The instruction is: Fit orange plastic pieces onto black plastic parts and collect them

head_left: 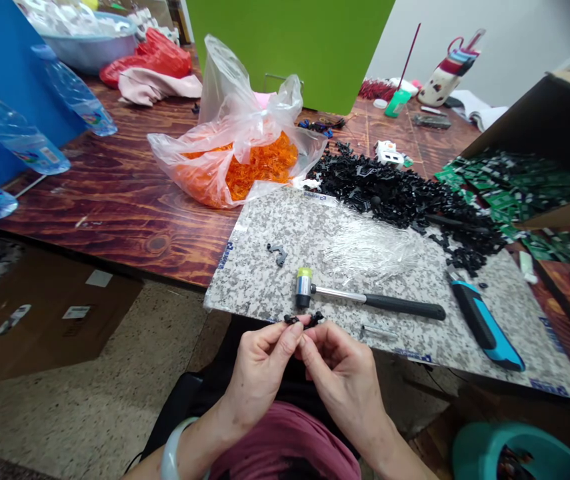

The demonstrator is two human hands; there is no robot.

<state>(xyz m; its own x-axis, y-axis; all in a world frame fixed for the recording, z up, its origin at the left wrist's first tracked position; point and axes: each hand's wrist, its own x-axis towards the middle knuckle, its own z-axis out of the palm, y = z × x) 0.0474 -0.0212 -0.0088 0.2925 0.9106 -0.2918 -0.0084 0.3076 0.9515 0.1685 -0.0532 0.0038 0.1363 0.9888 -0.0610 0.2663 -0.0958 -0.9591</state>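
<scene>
You pinch a small black plastic part (291,319) between the fingertips of your left hand (259,373) and right hand (345,387), both nearly closed on it. Its long axis runs roughly side to side, just in front of the sheet's near edge; your fingers hide its middle, so one piece or two is unclear. Before you lies a speckled granite-pattern sheet (245,280) holding a small mallet (365,297) and a blue utility knife (485,327), with a heap of black plastic parts (395,193) at its far edge. It rests on a varnished wooden table (115,220), beside a clear bag of orange pieces (235,180). A speckled floor (89,380) shows below. Blue lettering edges the sheet, too small to read.
</scene>
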